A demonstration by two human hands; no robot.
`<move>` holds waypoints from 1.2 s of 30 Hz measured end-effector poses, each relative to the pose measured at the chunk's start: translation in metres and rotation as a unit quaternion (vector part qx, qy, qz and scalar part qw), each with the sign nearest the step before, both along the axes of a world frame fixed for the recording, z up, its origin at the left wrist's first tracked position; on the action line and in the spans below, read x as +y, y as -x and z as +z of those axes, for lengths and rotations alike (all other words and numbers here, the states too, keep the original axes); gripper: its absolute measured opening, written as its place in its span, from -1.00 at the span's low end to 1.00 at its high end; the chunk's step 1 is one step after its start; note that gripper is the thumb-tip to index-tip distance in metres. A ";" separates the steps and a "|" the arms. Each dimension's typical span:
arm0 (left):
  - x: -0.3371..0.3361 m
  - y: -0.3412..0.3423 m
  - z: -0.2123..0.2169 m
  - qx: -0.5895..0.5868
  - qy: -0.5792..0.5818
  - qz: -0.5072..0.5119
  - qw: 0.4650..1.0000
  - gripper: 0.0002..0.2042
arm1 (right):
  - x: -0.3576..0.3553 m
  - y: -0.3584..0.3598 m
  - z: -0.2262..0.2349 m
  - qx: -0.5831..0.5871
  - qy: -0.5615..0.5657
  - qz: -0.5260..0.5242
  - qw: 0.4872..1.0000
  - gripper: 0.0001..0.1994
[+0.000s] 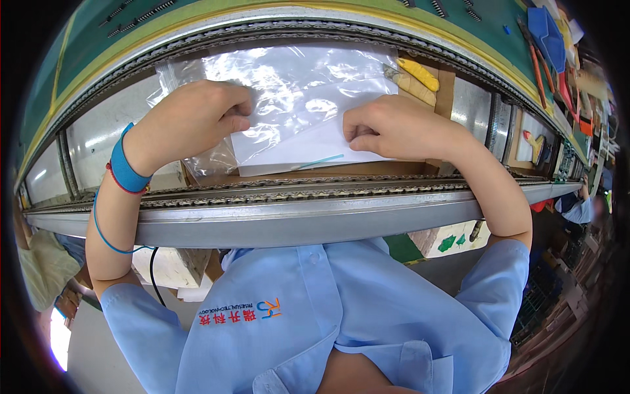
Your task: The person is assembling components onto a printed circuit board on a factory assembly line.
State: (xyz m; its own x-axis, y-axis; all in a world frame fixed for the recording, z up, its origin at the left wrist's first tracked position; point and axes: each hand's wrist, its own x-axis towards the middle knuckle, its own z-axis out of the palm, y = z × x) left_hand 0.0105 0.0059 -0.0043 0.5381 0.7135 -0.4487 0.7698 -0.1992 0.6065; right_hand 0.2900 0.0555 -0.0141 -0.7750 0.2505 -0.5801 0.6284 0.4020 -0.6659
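Pinching the clear plastic bag (289, 85) on the conveyor tray (341, 172), your left hand (190, 121) and right hand (394, 126) seem mid-insertion of the white sheet (308, 148); next, slide it squarely inside.

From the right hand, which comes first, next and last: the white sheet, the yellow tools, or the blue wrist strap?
Counting out from the right hand in the head view:
1. White sheet, under its fingertips, inside the clear bag.
2. Yellow tools, just beyond it, up and to the right.
3. Blue wrist strap, far across on the left wrist.
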 end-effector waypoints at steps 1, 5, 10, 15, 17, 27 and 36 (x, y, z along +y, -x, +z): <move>0.000 0.000 0.000 -0.003 -0.002 -0.001 1.000 -0.87 | 0.001 -0.002 -0.003 0.003 -0.026 0.001 1.000 -0.89; 0.000 -0.001 0.003 0.002 0.000 0.007 1.000 -0.87 | 0.006 0.000 0.005 -0.033 -0.054 0.011 0.998 -0.89; -0.001 -0.001 0.004 0.000 0.000 0.001 1.000 -0.87 | 0.005 -0.003 0.004 -0.028 -0.073 0.015 0.997 -0.89; -0.002 0.002 0.003 -0.001 0.001 0.003 1.000 -0.87 | 0.005 -0.003 0.002 -0.015 -0.085 0.019 0.996 -0.89; -0.002 0.003 0.004 0.002 0.005 0.010 1.000 -0.87 | 0.006 -0.003 0.002 -0.024 -0.083 0.018 0.996 -0.88; -0.006 0.009 0.000 0.015 -0.020 -0.009 1.000 -0.84 | 0.007 0.000 0.006 -0.002 -0.092 0.040 0.995 -0.86; -0.002 0.000 -0.002 -0.115 0.187 -0.016 0.975 -0.66 | 0.001 0.002 0.011 -0.014 -0.074 0.011 0.997 -0.85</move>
State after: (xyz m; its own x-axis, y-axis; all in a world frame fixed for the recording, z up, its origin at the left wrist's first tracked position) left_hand 0.0101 0.0035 -0.0060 0.6754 0.5032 -0.5391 0.6013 0.0474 0.7976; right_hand 0.2879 0.0562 -0.0032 -0.7657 0.3178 -0.5592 0.6354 0.5092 -0.5805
